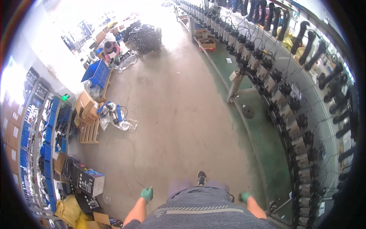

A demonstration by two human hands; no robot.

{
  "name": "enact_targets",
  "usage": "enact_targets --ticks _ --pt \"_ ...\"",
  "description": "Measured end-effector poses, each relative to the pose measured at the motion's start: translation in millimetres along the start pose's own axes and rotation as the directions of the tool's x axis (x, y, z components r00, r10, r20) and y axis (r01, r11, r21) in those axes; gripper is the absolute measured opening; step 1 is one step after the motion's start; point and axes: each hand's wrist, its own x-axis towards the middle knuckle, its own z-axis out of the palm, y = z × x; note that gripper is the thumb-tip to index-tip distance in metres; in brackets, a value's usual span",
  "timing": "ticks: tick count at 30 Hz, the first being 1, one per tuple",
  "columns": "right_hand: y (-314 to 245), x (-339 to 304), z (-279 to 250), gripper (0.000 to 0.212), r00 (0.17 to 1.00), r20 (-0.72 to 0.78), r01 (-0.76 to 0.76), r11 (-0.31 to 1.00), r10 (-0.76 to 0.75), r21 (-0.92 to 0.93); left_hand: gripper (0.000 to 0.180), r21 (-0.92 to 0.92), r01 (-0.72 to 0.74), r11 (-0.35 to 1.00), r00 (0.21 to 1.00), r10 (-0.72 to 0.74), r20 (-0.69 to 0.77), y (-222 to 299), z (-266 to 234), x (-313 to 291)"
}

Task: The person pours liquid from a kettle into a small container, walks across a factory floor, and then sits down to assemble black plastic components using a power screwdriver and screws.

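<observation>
My left hand [146, 194], in a green glove, hangs beside my body over the concrete floor. Its fingers look loosely curled, with nothing visible in them. On the other side, my right hand [244, 197] wears a green glove too; it is small and blurred, and its fingers cannot be made out. Neither hand touches anything that I can see. To the right stands a long rack [286, 89] lined with metal-and-black cylindrical units. One of my shoes [201, 178] shows ahead of my dark shirt.
Left are shelves with blue bins [47, 149], printed cartons [89, 179], a yellow sack [69, 212] and a wooden pallet [90, 131]. Plastic wrapping [116, 117] lies on the floor. Farther off, a person [110, 49] crouches near a blue crate [96, 73] and a wire cage [146, 41].
</observation>
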Motion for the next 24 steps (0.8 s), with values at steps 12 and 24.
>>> enact_targets --ticks 12,24 --pt "-110 119 -616 0.019 0.771 -0.445 0.324 0.319 0.456 0.89 0.054 0.523 0.313 0.793 0.93 -0.368 0.002 104 0 315" --pt "-147 258 -753 0.032 0.955 0.062 -0.272 0.773 0.289 0.573 0.04 0.023 -0.338 0.941 0.941 0.338 0.004 867 37 617"
